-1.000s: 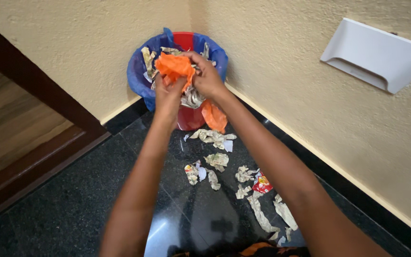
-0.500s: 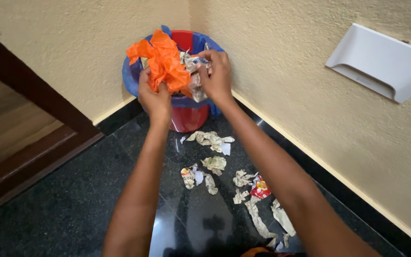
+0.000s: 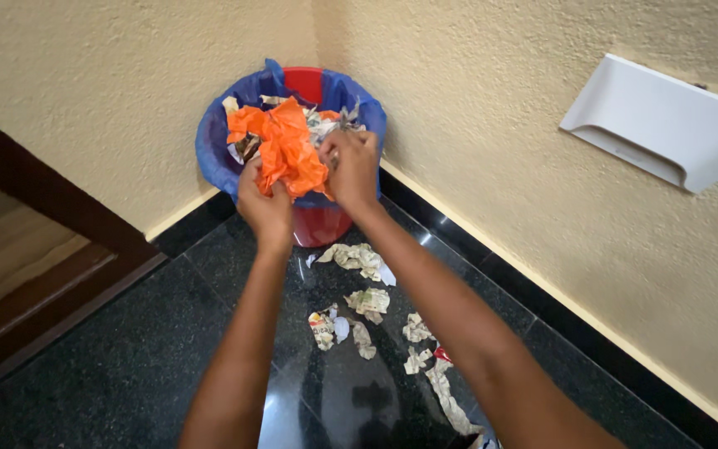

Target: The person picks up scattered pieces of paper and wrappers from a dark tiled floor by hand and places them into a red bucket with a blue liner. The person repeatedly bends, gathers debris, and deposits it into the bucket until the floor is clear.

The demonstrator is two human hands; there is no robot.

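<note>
A red bin lined with a blue bag (image 3: 213, 146) stands in the corner, full of crumpled paper. Over its front rim my left hand (image 3: 264, 204) grips a crumpled orange sheet (image 3: 282, 148). My right hand (image 3: 351, 166) is closed on the same bundle, on the orange sheet's right side and on grey crumpled paper (image 3: 323, 126) beside it. Both arms reach forward from the bottom of the view.
Several torn and crumpled paper scraps (image 3: 357, 259) lie on the dark polished floor in front of the bin, one piece red (image 3: 442, 355). A white wall-mounted fixture (image 3: 662, 125) sits on the right wall. A dark wooden door frame (image 3: 51, 199) is at the left.
Both hands lifted the orange sheet up above the bin, then lowered it onto the paper at the bin's front rim. The orange piece that hung below the hands is now gathered up.
</note>
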